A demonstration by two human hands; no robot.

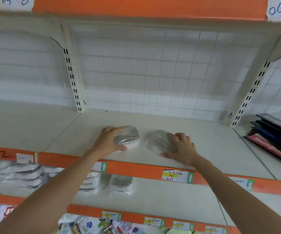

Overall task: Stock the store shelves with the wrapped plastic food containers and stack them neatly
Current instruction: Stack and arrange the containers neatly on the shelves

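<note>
From the head camera, the left hand (110, 142) grips a wrapped stack of containers (127, 137) on the cream shelf (212, 146), fingers over its top, thumb at its near edge. The right hand (181, 148) curls round a clear wrapped container (160, 141) just beside it. Dark folders (276, 137) lie far right; more wrapped containers (121, 184) sit one shelf below.

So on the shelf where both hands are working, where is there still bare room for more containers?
Bare shelf runs behind and to the right of the right hand, up to the dark folders. More lies left of the left hand, toward the slotted upright. It is tight only between the left container and the right container.
</note>
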